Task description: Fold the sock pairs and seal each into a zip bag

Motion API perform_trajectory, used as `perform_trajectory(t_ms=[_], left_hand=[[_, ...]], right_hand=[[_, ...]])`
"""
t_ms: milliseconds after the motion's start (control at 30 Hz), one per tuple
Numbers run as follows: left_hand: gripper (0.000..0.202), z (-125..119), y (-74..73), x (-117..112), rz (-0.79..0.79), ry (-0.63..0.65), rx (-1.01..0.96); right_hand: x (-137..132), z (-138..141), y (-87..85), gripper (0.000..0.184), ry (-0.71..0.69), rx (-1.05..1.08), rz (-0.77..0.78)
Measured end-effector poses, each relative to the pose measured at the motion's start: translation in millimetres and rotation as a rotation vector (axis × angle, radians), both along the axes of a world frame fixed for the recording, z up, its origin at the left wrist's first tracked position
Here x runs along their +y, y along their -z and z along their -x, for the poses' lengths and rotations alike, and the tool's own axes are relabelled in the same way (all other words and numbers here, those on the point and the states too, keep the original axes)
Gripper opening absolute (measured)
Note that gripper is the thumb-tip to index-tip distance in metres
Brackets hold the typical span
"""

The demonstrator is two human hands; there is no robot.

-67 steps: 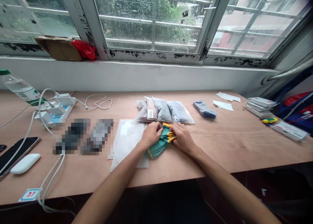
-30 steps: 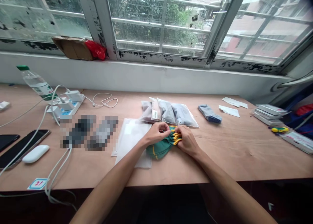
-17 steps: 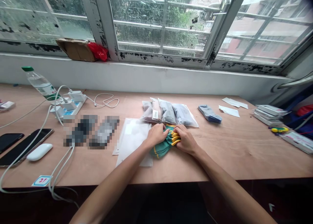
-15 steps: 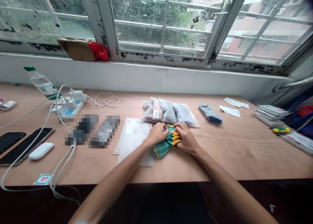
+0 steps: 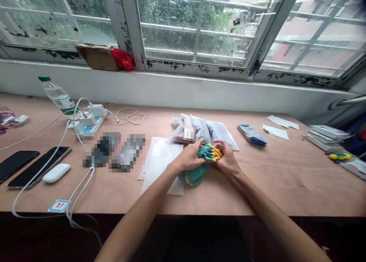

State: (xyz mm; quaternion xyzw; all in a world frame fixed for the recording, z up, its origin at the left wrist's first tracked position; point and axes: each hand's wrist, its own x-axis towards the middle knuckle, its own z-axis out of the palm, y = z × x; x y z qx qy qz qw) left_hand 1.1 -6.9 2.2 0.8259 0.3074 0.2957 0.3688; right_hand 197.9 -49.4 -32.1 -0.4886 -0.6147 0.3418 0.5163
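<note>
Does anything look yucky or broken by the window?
Yes. The white window frame has black patches along its bottom edge. The paint looks peeled or stained there, which stands out against the white.

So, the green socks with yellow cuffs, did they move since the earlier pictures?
Yes, the green socks moved: their yellow cuffs now sit higher, nearer the filled plastic bags, and farther from the flat frosted bag.
</note>
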Motion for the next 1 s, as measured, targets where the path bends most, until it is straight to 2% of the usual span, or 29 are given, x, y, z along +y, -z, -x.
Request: perform_trajectory(t_ms=[67, 100, 167, 267, 367, 467, 500, 533, 633, 700, 800, 867, 933, 1000], left_hand=[[0.049, -1.8, -1.9, 2.9, -0.029, -0.042, -0.069], [0.04, -2.6, -3.8, 3.8, -0.036, -0.07, -0.119], [0.036, -4.3, -7.6, 3.7, -0.044, -0.12, -0.214], [0.041, -7.4, -10.9, 0.9, -0.081, -0.166, -0.236], [0.045, -4.2, -12.8, 2.0, -0.176, -0.306, -0.08], [0.039, 13.7, -17.1, 10.9, -0.24, -0.58, 0.172], [0.038, 22.2, -18.5, 14.6, -0.238, -0.63, 0.262], [0.04, 31.0, -19.6, 17.9, -0.211, -0.61, 0.348], [0.045, 51.8, -17.6, 23.0, -0.077, -0.276, 0.528], [0.039, 57.6, -12.0, 22.8, 0.013, -0.149, 0.563], [0.022, 57.9, -3.9, 21.4, 0.1, -0.112, 0.544], [0.018, 58.3, -3.3, 20.6, 0.097, -0.084, 0.522], [0.023, 62.4, -8.4, 18.8, 0.066, -0.075, 0.476], [0.027, 69.5, -18.6, 15.0, 0.031, -0.126, 0.386]], right_hand=[[0.9, 3.9, -2.5, 0.073, 0.018, 0.226, 0.109], [1.2, 6.3, -3.6, 0.072, 0.012, 0.339, 0.165], [1.2, 12.2, -5.0, 0.058, -0.074, 0.513, 0.287], [1.1, 22.6, -6.3, 0.039, -0.29, 0.629, 0.457], [2.5, 31.0, -7.3, 0.042, -0.347, 0.669, 0.54], [5.3, 33.3, -6.8, 0.035, -0.251, 0.727, 0.525], [6.0, 32.9, -6.4, 0.034, -0.217, 0.749, 0.511], [6.3, 32.3, -6.0, 0.034, -0.194, 0.767, 0.494], [5.1, 31.9, -5.9, 0.038, -0.221, 0.766, 0.463], [2.9, 34.2, -7.0, 0.04, -0.276, 0.741, 0.45], [0.3, 38.6, -8.5, 0.049, -0.328, 0.702, 0.435], [-0.2, 38.9, -8.4, 0.054, -0.329, 0.689, 0.445], [-0.1, 36.3, -7.6, 0.053, -0.325, 0.692, 0.487], [-0.3, 32.5, -6.8, 0.049, -0.322, 0.719, 0.532]])
